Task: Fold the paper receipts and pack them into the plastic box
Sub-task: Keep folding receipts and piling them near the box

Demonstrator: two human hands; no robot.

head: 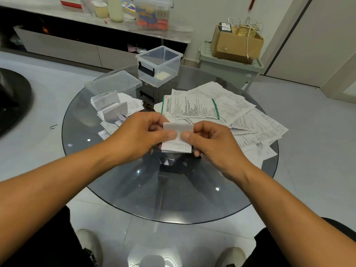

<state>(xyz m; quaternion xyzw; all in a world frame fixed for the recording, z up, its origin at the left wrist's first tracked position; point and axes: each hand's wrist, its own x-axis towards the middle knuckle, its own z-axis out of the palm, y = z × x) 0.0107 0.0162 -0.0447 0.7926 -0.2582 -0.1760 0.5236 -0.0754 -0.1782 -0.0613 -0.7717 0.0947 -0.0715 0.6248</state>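
Above the middle of the round glass table [134,189], both hands hold a small folded white receipt [178,145]. My left hand [138,135] pinches its left edge between thumb and fingers. My right hand [212,141] pinches its right edge the same way. A clear plastic box [159,64] with a black latch stands open at the table's far side, something pale lying in its bottom. Its clear lid [113,83] lies to the left. Flat unfolded receipts [221,108] spread over the right half. A heap of folded papers [113,110] sits at the left.
A low cabinet [77,45] with jars and a filled plastic box runs along the far wall. A green bin [229,68] carrying a cardboard carton [235,43] stands behind the table on the right. My knees and shoes show below the table's near edge.
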